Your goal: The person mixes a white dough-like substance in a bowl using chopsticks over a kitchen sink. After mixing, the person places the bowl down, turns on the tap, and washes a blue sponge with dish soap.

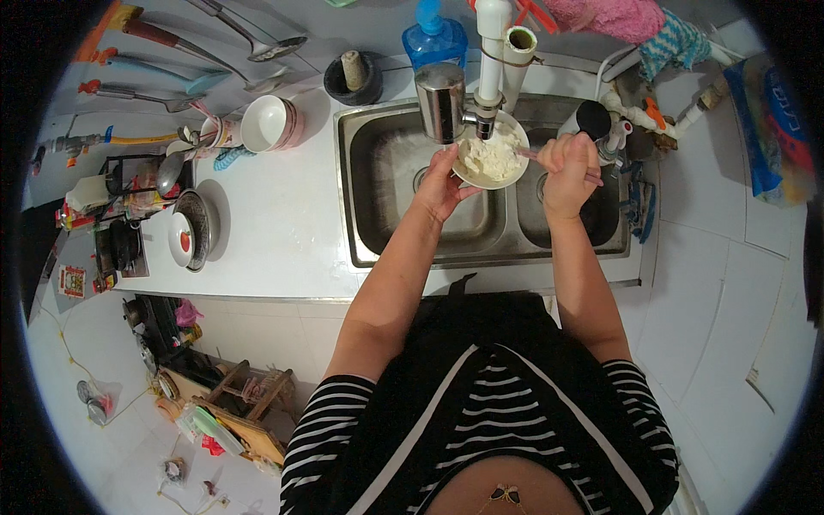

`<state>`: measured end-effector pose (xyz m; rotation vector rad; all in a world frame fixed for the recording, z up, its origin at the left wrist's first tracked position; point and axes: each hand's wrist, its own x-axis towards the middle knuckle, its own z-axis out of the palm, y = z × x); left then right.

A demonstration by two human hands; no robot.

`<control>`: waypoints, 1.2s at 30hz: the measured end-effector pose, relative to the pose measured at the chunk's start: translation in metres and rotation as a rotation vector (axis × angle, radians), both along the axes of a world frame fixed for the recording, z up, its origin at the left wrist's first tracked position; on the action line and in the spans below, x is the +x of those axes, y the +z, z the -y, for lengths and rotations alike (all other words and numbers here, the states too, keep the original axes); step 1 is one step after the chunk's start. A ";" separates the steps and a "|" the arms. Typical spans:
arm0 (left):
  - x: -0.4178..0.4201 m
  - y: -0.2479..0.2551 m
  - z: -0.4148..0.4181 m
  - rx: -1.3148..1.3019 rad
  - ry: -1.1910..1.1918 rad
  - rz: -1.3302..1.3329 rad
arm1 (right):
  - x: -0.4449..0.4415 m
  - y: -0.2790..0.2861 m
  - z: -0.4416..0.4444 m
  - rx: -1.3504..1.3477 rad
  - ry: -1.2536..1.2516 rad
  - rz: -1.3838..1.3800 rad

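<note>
In my left hand (444, 183) is the rim of a white bowl (458, 172), tilted over the divider of the double sink. A crumbly, pale dough-like mixture (492, 158) fills much of the bowl. My right hand (570, 174) grips a pinkish stick-like utensil (593, 179), whose far end reaches into the mixture; whether it is a chopstick or a spoon handle I cannot tell. Just above the bowl is the faucet spout (483, 125), with a cylindrical metal fitting (440, 103) to its left. No water is seen running.
The steel double sink (428, 262) lies below my hands. Behind it stand a blue soap bottle (434, 42), white pipes (492, 58) and a stone mortar (354, 80) with its pestle. Leftward are stacked bowls (267, 125) and a metal basin (205, 228) with a small dish.
</note>
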<state>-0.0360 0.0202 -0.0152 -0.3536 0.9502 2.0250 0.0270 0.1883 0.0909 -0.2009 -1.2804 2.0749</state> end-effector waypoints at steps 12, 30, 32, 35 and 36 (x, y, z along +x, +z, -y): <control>0.009 0.007 -0.003 -0.066 -0.021 -0.013 | 0.006 0.008 0.007 -0.264 0.134 0.086; 0.021 0.020 0.009 -0.105 -0.165 -0.069 | -0.029 0.008 -0.018 -0.153 0.152 -0.006; 0.021 0.016 0.011 -0.054 -0.085 -0.010 | -0.025 0.006 -0.022 -0.094 0.119 0.009; 0.018 0.020 0.012 -0.042 0.004 0.006 | -0.013 0.000 -0.024 -0.012 0.112 0.012; 0.017 0.019 0.011 -0.045 0.027 0.020 | -0.010 0.000 -0.022 0.009 0.112 0.019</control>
